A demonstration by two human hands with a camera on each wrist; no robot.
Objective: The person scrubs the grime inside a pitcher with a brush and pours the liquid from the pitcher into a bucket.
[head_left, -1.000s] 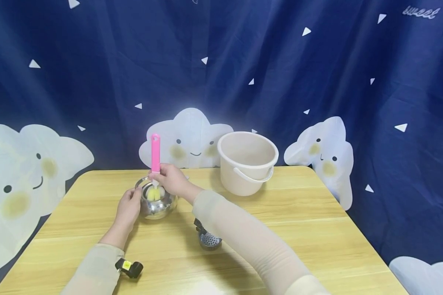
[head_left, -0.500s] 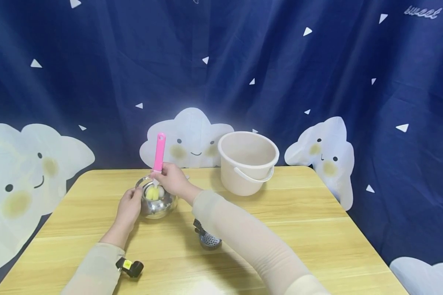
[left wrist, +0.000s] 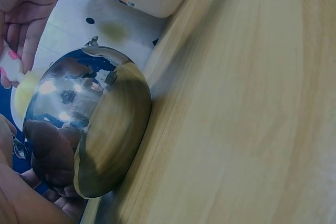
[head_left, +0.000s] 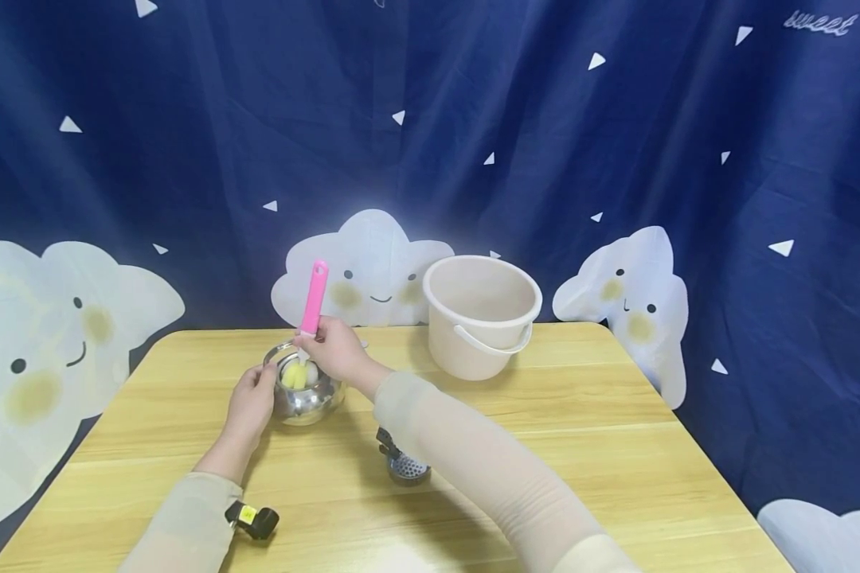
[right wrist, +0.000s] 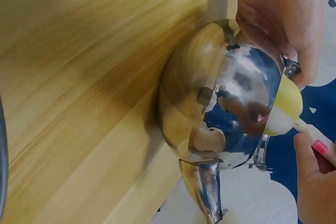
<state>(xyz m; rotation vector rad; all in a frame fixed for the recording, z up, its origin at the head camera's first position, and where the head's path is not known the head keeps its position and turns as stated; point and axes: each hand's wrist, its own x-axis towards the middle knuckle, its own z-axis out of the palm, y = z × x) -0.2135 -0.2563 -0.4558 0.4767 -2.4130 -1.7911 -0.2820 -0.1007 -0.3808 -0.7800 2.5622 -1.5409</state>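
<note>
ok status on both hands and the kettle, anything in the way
Right hand grips brush, sponge end partly in kettle. Left hand holds kettle. Nothing seen blocking; bucket stands apart.

- The right hand [head_left: 338, 350] is pinching a pink-handled brush [head_left: 315, 301] (the handle is leaning right), its yellow-and-white head sitting inside a shiny metal pot [head_left: 308, 407].
- The left hand [head_left: 251, 404] is holding the pot's left side.
- A pale bucket [head_left: 464, 356] is standing on the table [head_left: 616, 485].

On my feed I see a curtained-off tabletop set, in what kind of building I cannot tell, shown by the wood-grain table [head_left: 631, 446] and, hanging beyond its far edge, a dark blue curtain [head_left: 444, 64] printed with smiling clouds [head_left: 373, 259] and white triangles [head_left: 596, 60].
</note>
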